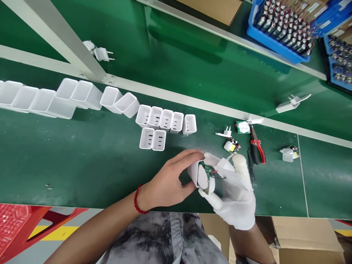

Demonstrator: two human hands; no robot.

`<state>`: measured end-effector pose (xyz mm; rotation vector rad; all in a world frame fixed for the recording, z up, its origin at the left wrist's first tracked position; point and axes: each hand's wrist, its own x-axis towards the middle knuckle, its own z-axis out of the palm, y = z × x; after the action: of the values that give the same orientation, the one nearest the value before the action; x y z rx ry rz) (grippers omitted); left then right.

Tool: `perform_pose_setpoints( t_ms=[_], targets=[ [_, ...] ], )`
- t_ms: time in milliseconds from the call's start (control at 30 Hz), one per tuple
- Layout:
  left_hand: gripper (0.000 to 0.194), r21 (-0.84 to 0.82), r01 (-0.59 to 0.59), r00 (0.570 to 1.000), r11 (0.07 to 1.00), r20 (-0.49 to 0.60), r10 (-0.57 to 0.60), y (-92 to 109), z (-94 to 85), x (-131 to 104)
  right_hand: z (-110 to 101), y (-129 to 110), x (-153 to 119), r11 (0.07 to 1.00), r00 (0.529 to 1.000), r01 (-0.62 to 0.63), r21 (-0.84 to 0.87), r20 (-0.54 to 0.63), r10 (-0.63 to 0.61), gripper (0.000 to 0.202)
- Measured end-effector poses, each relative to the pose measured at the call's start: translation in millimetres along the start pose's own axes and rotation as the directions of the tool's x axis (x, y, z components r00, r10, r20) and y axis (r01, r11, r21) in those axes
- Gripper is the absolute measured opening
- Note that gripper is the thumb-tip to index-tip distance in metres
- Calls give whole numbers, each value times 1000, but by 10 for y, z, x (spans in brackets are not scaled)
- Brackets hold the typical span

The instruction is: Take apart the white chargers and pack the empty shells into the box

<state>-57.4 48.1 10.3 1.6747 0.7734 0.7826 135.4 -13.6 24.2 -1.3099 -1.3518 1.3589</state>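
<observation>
My left hand (168,180), bare with a red bracelet, is closed round a white plastic charger housing (193,173). My right hand (237,207), in a white glove, grips a green circuit board (205,169) with red and black wires and white pads. The board sits at the mouth of the housing, partly inside it. A flat white cover (233,175) lies along the gloved fingers, its far side hidden. Beyond my right hand are a loose circuit assembly (231,146) with yellow tape, a white plug piece (227,132) and another green board (242,127).
Several open white housings (166,119) stand in rows left of centre, with larger ones (45,101) farther left. Red-handled pliers (257,146) and black tweezers (251,168) lie at right. A blue bin (277,46) of parts sits on the shelf above. A metal rail (176,99) runs behind.
</observation>
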Motion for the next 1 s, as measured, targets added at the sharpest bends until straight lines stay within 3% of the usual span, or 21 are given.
perform_pose_setpoints(
  t_ms=[133,233,367,433,600,733,867,1000],
  targets=[
    [59,-32,-14,1000,999,-16,14,-28,-5,-10,15,-38,19,981,994,109,-160,3,-110,100],
    [58,-71,-31,997,997,-71,26,-72,41,-18,57,-44,24,995,997,66,-75,-32,-68,106],
    [59,-29,-73,987,997,-146,68,-109,130,-45,139,7,55,994,994,-102,-26,-32,102,71],
    [58,1,-64,990,998,-123,64,-97,123,-67,162,44,77,985,985,-170,-19,-3,170,57],
    [58,-155,106,993,982,63,-97,-40,-25,-85,168,80,117,966,980,-200,162,19,199,58],
    [36,-212,163,987,963,42,-158,-38,-45,-63,188,77,148,958,977,-210,196,72,200,62],
    [39,-166,141,990,976,43,-136,-24,-7,-87,206,124,159,939,963,-264,220,103,247,65],
    [45,-233,158,987,960,71,-146,-13,20,-142,239,177,148,966,983,-180,184,6,182,55]
  ],
)
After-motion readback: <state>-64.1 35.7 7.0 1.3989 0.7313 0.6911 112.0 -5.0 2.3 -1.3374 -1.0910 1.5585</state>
